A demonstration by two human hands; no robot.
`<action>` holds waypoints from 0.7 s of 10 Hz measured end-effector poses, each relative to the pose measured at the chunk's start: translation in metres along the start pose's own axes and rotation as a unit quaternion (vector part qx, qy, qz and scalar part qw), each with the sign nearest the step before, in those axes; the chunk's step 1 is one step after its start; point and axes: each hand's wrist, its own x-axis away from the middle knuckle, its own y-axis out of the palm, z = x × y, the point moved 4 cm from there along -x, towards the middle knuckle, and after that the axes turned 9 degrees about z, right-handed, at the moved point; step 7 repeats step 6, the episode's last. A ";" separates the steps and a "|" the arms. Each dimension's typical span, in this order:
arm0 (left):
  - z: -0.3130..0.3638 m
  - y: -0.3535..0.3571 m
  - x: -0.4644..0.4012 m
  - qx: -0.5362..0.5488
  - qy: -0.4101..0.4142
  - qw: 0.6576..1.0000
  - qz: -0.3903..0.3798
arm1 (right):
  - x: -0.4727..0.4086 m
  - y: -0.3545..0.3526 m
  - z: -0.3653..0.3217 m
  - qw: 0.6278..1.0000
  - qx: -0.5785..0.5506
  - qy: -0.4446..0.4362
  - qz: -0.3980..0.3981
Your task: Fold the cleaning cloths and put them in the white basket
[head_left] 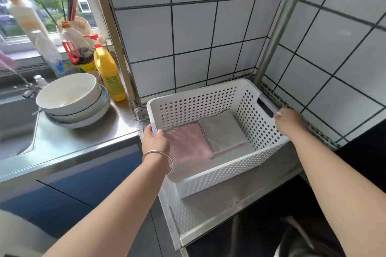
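Both hands grip the white basket (211,98) by its two ends, folded cloths inside.

The left hand (155,139) clasps the basket's left rim corner, thumb inside; the right hand (289,120) grasps the right end at its handle slot. On the basket floor, a folded pink cloth (188,145) lies just beside a folded grey cloth (224,130), their edges touching. Left of the basket, stacked bowls (71,100) sit on the counter (87,137).
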 end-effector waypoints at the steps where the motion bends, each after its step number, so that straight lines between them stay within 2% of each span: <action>1: 0.001 0.010 -0.002 0.009 -0.001 1.000 -0.001 | -0.003 -0.002 0.005 1.000 -0.016 -0.001 0.002; 3: 0.008 0.027 -0.006 0.025 -0.003 1.000 -0.001 | -0.013 0.001 0.012 0.999 -0.031 0.025 0.006; 5: 0.011 0.027 -0.004 0.024 -0.006 0.999 -0.037 | -0.012 -0.001 0.009 0.999 -0.035 0.018 -0.005; 6: 0.010 0.016 -0.008 -0.012 0.026 0.996 -0.079 | -0.013 -0.033 -0.006 0.989 -0.119 -0.003 0.082; 7: 0.010 0.016 -0.008 -0.012 0.026 0.996 -0.079 | -0.013 -0.033 -0.006 0.989 -0.119 -0.003 0.082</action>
